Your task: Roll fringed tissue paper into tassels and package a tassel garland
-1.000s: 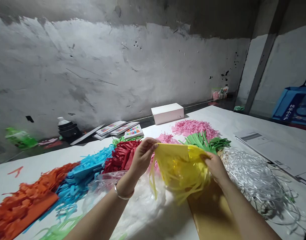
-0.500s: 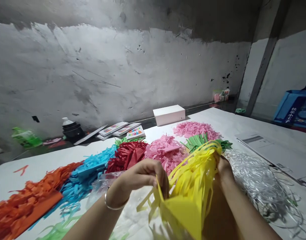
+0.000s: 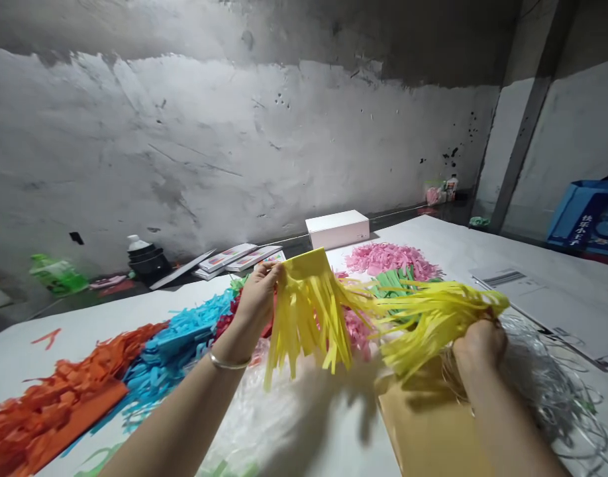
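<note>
My left hand pinches the upper left corner of a yellow fringed paper sheet, raised above the table with its cut strips hanging down. Gathered in my right hand is a bunch of yellow paper fringe, its strips pointing left and nearly meeting those of the sheet. Beneath my right hand lies a brown paper piece. Clear plastic lies on the table below my left hand. Behind the yellow paper are green fringe and pink fringe, partly covered.
Orange fringe and blue fringe lie in heaps at left, with dark red fringe beside them. A pink heap and a white box stand farther back. Silvery strands spread at right, near flat white sheets.
The yellow paper has come apart into a sheet in my left hand and a bunch in my right. My left hand rose and moved left; my right hand moved right and slightly down.
</note>
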{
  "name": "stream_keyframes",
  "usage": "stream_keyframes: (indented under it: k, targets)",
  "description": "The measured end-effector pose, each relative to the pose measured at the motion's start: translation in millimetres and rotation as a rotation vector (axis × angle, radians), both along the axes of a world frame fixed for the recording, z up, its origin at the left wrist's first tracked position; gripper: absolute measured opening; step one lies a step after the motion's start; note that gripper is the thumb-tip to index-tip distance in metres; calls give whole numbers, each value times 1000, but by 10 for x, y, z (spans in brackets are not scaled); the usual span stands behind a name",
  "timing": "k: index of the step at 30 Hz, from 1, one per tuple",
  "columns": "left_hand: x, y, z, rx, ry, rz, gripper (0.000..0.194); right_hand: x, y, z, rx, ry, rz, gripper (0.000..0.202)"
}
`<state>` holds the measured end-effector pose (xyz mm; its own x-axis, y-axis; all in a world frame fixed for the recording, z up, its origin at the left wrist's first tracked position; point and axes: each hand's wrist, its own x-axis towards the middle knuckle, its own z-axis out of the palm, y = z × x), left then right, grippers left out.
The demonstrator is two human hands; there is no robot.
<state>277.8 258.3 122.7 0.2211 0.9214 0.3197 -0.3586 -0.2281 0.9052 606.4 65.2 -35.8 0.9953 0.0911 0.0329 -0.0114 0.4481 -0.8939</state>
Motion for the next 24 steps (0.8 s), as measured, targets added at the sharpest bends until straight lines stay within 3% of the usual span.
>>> stream_keyframes:
  k: [3,7,12,14,17,21,23,24]
  targets:
    - [260,24,-85,35,13,-38,40,43,-48,97,19,53,-90,35]
    - [753,61,-78,168,-1,-72,38,-164,25,102,-25,-5,9,31]
    - [1288,290,89,451,-96,79,27,-377,82,77,-79,-103,98,25]
    - [1391,356,42,572,-72,129,21,-393,64,104,-91,-125,95,28]
    - [1414,304,-322,753,120,32,16,-396,44,157,-108,-154,67,34]
    - [1247,-16,-1042,933,484,-342,12,-437,67,183,-172,-206,55,37]
    - [1099,-200,-1247,973,611,-496,6,-484,75,177,-217,-264,54,37]
    - [1004,-290,-1279,979,652,-541,4,-512,71,174,-245,-304,51,37]
